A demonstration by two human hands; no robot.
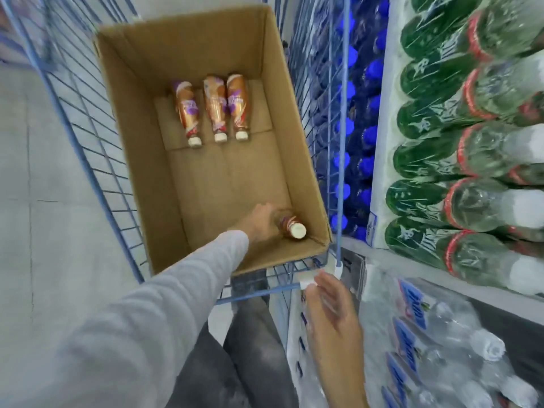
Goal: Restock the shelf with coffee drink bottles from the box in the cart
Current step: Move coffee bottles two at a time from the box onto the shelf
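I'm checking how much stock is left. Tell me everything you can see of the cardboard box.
The box is plain brown cardboard, rectangular and open-topped, standing inside the blue wire cart. Flap seams cross its floor, most of which is bare. At the far end three bottles lie side by side, caps toward the camera. A fourth bottle is in the near right corner, gripped by the left hand, which reaches in over the near wall.
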